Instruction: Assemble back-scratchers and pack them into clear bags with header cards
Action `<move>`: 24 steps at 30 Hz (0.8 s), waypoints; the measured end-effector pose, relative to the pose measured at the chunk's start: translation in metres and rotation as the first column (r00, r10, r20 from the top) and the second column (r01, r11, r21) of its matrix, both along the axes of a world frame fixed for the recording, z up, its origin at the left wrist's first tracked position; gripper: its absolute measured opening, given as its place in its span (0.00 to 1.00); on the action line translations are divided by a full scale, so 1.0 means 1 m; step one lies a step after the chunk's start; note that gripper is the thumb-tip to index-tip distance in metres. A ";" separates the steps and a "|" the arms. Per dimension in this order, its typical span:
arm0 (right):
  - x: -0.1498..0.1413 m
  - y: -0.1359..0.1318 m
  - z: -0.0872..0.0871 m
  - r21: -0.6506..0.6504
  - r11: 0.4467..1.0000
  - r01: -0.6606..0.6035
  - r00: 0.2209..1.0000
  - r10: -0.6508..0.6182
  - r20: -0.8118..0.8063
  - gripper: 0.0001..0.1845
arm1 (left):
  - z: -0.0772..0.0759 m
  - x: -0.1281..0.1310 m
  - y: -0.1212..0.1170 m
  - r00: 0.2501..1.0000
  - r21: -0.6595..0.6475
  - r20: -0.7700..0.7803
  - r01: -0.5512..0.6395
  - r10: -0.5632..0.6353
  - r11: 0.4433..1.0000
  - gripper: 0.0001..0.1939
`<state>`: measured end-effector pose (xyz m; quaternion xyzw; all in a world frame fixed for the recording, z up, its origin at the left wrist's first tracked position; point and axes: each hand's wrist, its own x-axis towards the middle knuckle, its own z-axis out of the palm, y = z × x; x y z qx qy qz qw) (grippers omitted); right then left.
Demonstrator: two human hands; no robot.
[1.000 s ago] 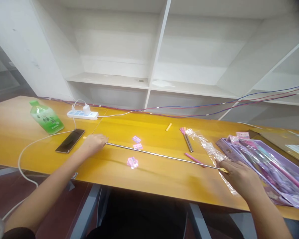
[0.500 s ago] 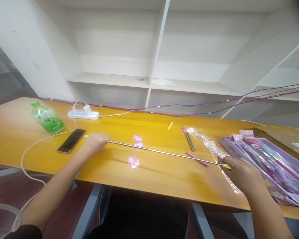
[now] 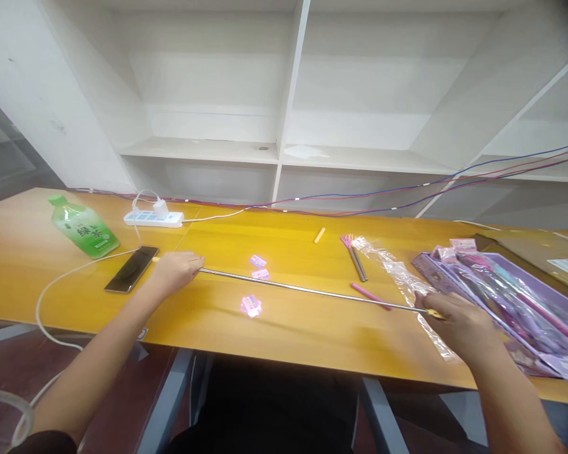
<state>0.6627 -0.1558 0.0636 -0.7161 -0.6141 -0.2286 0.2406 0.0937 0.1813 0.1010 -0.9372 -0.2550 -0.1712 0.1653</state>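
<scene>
My left hand (image 3: 176,274) is closed around one end of a long, thin metal back scratcher (image 3: 288,287), and a yellow tip pokes out behind the fist. At the other end, my right hand (image 3: 459,321) grips near its yellow head, partly hidden by the fingers. The extended rod spans level above the table between both hands. Under and behind it lie small pink cards (image 3: 251,306), a pink tube (image 3: 370,296) and a pink claw-headed back scratcher (image 3: 355,258) with a short metal shaft. A clear plastic wrapper (image 3: 400,277) lies beside my right hand.
A purple box (image 3: 520,265) of wrapped pink and purple items stands at right, beside cardboard (image 3: 534,258). A phone (image 3: 131,270), green bottle (image 3: 85,227) and power strip (image 3: 154,218) are at left. A yellow stick (image 3: 319,235) lies farther back. Cables (image 3: 341,197) run before white shelves (image 3: 208,150).
Both hands keep hold of the back scratcher, which stays stretched between them almost unmoved. The view shifts slightly; the things on the table stay in place.
</scene>
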 end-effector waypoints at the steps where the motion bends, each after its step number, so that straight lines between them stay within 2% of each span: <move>1: 0.000 0.000 -0.001 -0.019 0.998 -0.055 0.998 0.055 0.005 0.24 | 0.000 0.000 -0.001 1.000 0.003 -0.003 -0.007 0.007 1.000 0.21; 3: -0.004 0.004 -0.004 -0.041 0.991 -0.129 0.991 0.130 0.011 0.22 | -0.004 0.004 -0.005 1.000 -0.001 -0.021 -0.020 0.020 1.000 0.20; 8: -0.038 0.030 -0.008 -0.106 0.980 -0.171 0.985 0.173 0.013 0.23 | -0.021 0.039 -0.026 0.985 -0.118 -0.170 -0.042 0.022 0.992 0.12; 12: -0.067 0.060 -0.005 -0.030 0.985 -0.173 0.983 0.174 0.051 0.24 | -0.027 0.081 -0.047 0.964 -0.195 -0.243 -0.154 0.104 0.969 0.11; 16: -0.124 0.098 -0.005 -0.023 0.967 -0.254 0.963 0.255 0.085 0.23 | -0.026 0.131 -0.077 0.961 -0.297 -0.274 -0.109 0.025 0.949 0.06; 19: -0.183 0.126 -0.014 -0.003 0.945 -0.326 0.937 0.324 0.131 0.21 | -0.022 0.165 -0.099 0.956 -0.326 -0.287 -0.045 -0.053 0.944 0.09; 21: -0.213 0.139 -0.023 0.016 0.956 -0.292 0.947 0.287 0.146 0.20 | -0.019 0.176 -0.107 0.956 -0.342 -0.283 -0.030 -0.072 0.939 0.11; 24: -0.232 0.148 -0.036 0.027 0.954 -0.298 0.949 0.292 0.120 0.19 | -0.017 0.177 -0.108 0.955 -0.351 -0.282 -0.016 -0.089 0.936 0.09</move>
